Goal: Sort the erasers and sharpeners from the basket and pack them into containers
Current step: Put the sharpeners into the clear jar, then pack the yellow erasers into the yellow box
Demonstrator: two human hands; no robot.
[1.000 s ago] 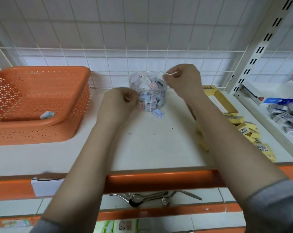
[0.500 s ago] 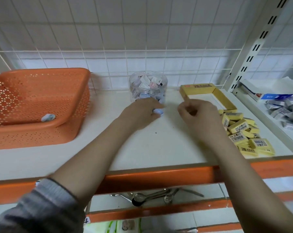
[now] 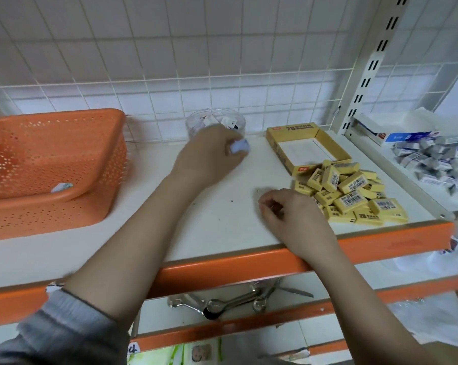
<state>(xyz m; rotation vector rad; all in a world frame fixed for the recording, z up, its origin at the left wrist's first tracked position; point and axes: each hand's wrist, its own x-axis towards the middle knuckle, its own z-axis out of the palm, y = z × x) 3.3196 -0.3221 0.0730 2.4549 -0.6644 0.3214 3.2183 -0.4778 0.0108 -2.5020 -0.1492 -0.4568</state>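
Orange perforated basket (image 3: pixel 51 164); yellow erasers (image 3: pixel 351 196) with black barcodes; white shelf (image 3: pixel 222 214), orange edge.

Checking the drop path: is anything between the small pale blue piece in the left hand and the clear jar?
Nothing visible: the left hand pinches the small pale blue piece right beside the clear round plastic jar, whose top looks open.

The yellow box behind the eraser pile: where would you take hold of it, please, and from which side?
Probably by the two long walls of the open yellow box, coming straight down from above. It lies flat with its open top up, so both rims are exposed, while the yellow erasers crowd its near end.
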